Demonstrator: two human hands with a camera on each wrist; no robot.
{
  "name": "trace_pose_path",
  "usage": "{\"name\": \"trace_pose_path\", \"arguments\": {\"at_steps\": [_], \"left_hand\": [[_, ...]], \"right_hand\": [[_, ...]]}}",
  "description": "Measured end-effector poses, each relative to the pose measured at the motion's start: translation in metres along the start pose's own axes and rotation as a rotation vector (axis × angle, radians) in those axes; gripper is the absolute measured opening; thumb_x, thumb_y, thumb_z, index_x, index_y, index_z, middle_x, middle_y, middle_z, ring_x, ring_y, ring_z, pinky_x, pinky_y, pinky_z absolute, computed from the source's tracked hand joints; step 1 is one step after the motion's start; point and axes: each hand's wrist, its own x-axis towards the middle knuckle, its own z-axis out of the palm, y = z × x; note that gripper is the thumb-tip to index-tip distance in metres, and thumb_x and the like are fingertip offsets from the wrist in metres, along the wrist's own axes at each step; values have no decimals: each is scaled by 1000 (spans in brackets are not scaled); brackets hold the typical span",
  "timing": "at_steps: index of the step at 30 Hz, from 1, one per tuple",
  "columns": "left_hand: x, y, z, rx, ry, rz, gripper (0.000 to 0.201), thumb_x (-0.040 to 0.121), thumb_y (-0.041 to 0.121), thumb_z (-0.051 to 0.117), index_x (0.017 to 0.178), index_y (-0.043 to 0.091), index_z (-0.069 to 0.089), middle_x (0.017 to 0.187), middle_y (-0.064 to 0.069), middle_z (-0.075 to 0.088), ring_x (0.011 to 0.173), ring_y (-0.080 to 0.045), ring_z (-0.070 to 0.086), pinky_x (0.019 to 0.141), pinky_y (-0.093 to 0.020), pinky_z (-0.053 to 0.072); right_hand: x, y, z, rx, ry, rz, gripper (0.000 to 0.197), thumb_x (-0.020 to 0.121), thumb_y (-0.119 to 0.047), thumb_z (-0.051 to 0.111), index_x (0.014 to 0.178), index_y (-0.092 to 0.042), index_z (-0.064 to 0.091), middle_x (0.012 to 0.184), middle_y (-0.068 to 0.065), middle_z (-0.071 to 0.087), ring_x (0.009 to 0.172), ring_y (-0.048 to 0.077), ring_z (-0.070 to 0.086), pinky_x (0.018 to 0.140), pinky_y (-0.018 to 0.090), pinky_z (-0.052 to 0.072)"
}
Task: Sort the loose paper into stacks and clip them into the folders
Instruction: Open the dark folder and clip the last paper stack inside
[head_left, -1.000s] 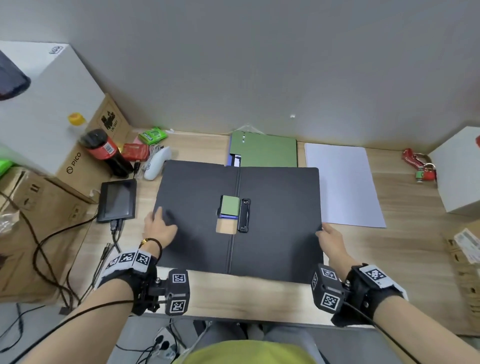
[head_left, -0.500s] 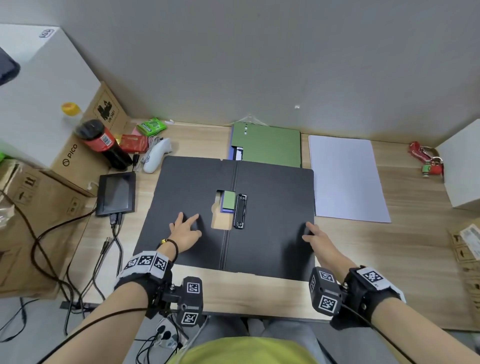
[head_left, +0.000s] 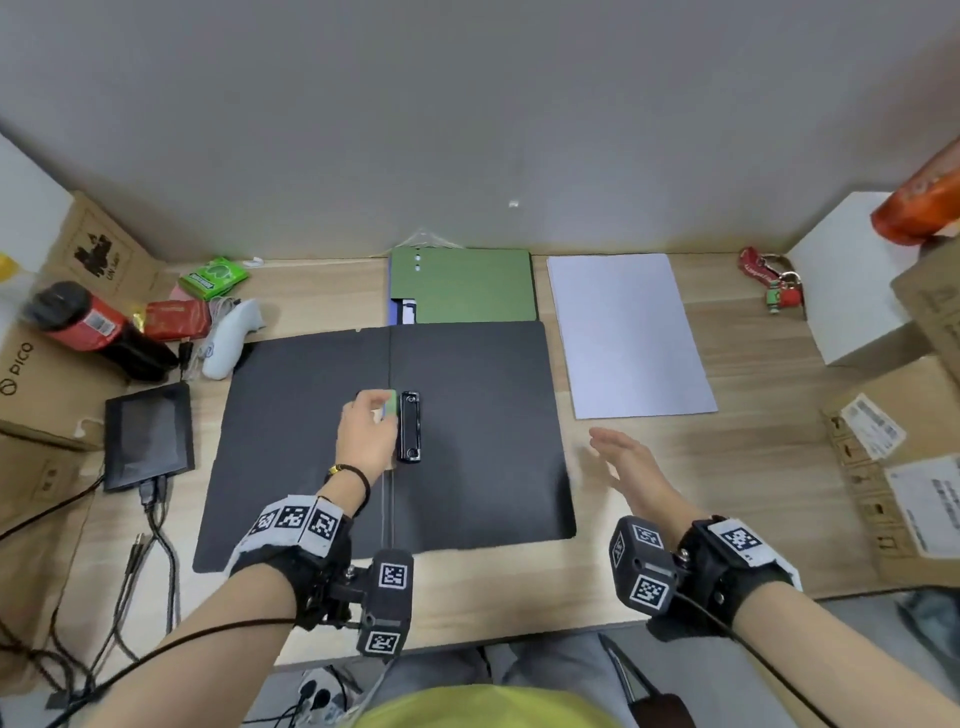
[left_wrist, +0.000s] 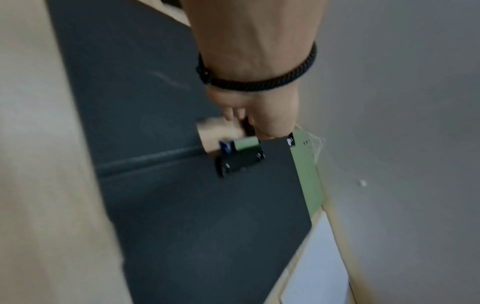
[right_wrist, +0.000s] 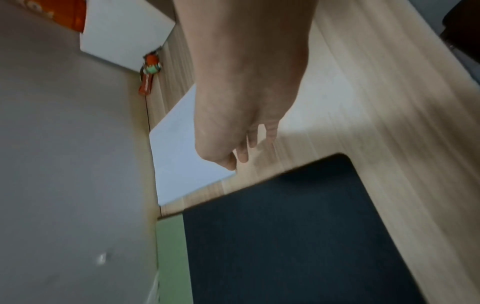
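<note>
Head view: left hand (head_left: 370, 434) curls at the clip (head_left: 409, 426) of the open black folder (head_left: 483, 441) beneath it, right hand (head_left: 626, 462) relaxed, empty beside the paper stack (head_left: 628, 332); probably next, lift the clip, fetch paper.

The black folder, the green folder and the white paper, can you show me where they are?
black folder (head_left: 483, 441): head view, bare right-hand cover.
green folder (head_left: 467, 291): head view, middle of its cover.
white paper (head_left: 628, 332): head view, middle of the top sheet.
</note>
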Motion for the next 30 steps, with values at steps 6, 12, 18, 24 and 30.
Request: {"name": "trace_pose_path", "arguments": {"at_steps": [6, 12, 18, 24, 30], "left_hand": [[-6, 67, 82, -249, -405, -48, 29, 98, 2, 41, 125, 4, 53, 109, -12, 64, 78, -15, 59, 65, -16, 49], [-11, 99, 129, -363, -594, -192, 36, 100, 2, 38, 136, 3, 42, 108, -8, 59, 84, -14, 59, 68, -14, 53], [-12, 109, 154, -363, -595, -253, 29, 100, 9, 38, 129, 13, 43, 98, -3, 58, 91, -20, 56, 80, -24, 50], [-4, 114, 176, -344, -513, -253, 36, 101, 6, 38, 137, 7, 38, 89, 0, 53, 75, -13, 53, 63, -16, 46], [5, 123, 197, -350, -496, -280, 16, 98, 7, 44, 110, 12, 53, 96, -4, 55, 75, -9, 53, 61, -14, 45]], "right_hand": [[0, 10, -67, 78, 153, 67, 21, 90, -6, 55, 105, -17, 65, 98, 1, 63, 79, 11, 58, 72, 25, 44], [18, -2, -103, 14, 274, 49, 36, 94, -11, 53, 130, -12, 53, 129, 9, 55, 109, 21, 53, 88, 28, 40], [51, -23, -110, -134, 225, -16, 59, 93, -17, 46, 148, -27, 28, 154, 5, 31, 139, 22, 34, 103, 30, 33], [84, -33, -110, -413, 90, 12, 69, 95, -21, 48, 152, -18, 10, 160, -2, -8, 148, 14, -7, 118, 35, 8], [80, -30, -115, -530, 11, 36, 68, 96, -21, 43, 153, -18, 5, 159, -3, -20, 145, 14, -20, 118, 38, 5]]}}
